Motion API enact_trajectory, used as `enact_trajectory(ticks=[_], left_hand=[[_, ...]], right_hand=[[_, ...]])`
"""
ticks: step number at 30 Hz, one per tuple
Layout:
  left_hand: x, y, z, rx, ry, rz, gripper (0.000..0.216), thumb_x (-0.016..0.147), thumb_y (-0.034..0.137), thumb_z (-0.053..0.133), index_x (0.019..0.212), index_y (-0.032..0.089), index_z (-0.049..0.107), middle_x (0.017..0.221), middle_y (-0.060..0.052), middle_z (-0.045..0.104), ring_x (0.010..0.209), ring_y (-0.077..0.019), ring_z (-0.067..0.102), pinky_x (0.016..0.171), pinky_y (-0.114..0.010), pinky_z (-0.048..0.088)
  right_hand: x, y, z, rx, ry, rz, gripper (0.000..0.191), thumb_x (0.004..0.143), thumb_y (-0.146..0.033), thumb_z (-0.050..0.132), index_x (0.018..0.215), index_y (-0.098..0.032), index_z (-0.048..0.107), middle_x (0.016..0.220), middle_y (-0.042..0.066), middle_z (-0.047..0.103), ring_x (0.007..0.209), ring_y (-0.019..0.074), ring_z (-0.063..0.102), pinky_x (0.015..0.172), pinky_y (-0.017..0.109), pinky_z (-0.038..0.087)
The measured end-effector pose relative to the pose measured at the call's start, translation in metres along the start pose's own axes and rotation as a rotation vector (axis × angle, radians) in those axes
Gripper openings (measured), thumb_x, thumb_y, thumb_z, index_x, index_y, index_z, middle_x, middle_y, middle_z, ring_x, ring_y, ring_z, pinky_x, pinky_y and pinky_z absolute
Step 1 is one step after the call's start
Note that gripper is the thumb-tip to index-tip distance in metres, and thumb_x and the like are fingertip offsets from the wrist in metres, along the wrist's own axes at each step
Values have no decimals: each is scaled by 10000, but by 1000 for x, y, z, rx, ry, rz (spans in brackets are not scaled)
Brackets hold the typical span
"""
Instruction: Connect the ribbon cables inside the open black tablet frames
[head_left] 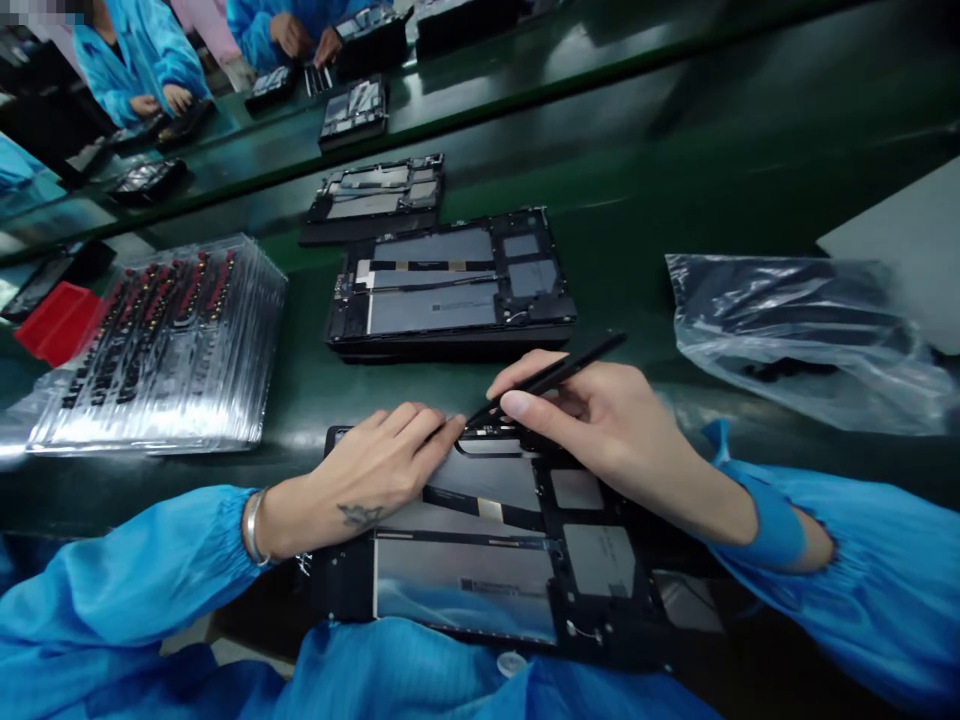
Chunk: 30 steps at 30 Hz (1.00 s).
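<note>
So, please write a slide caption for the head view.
Left hand rests on an open device while the right hand holds a slim black tool at its far edge.

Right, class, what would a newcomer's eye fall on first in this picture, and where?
Probably the hands at lower middle: the right hand holds a black pen-like tool at the far edge of an open tablet, where the left hand rests. Next, at left, the shiny stack of clear trays and the bright red box beside it.
</note>
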<state>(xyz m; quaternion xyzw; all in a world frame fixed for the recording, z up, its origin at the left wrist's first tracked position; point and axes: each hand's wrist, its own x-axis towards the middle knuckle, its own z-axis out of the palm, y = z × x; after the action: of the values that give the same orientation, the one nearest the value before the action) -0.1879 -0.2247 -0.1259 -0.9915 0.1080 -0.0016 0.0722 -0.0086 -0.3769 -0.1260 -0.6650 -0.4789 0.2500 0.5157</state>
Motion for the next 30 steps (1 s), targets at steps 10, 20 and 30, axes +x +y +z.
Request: enact_trajectory(ticks=[10, 20, 30], left_hand=[[31, -44, -5, -825, -206, -89, 253, 985, 329, 589, 1166, 172, 671, 1035, -39, 641, 887, -129, 621, 775, -238, 481], [48, -74, 9, -1196, -370, -384, 338, 889, 463, 637, 930, 135, 702, 763, 8, 588, 657, -93, 461, 587, -209, 318], [50, -80, -17, -1266, -182, -444, 441, 797, 563, 694, 812, 122, 688, 649, 24, 523, 602, -89, 416, 554, -210, 287]], right_hand=[[-1, 4, -2, 110, 115, 18, 215, 933, -406, 628, 881, -207, 691, 851, 36, 711, 748, 187, 687, 605, 275, 559], [-5, 1, -11, 209, 188, -5, 158, 925, -377, 664, 952, -249, 752, 780, 2, 715, 690, 173, 734, 609, 255, 592], [-34, -18, -16, -51, -16, -502, 368, 974, -111, 510, 1219, -349, 646, 869, -27, 780, 807, 168, 769, 783, 284, 645]])
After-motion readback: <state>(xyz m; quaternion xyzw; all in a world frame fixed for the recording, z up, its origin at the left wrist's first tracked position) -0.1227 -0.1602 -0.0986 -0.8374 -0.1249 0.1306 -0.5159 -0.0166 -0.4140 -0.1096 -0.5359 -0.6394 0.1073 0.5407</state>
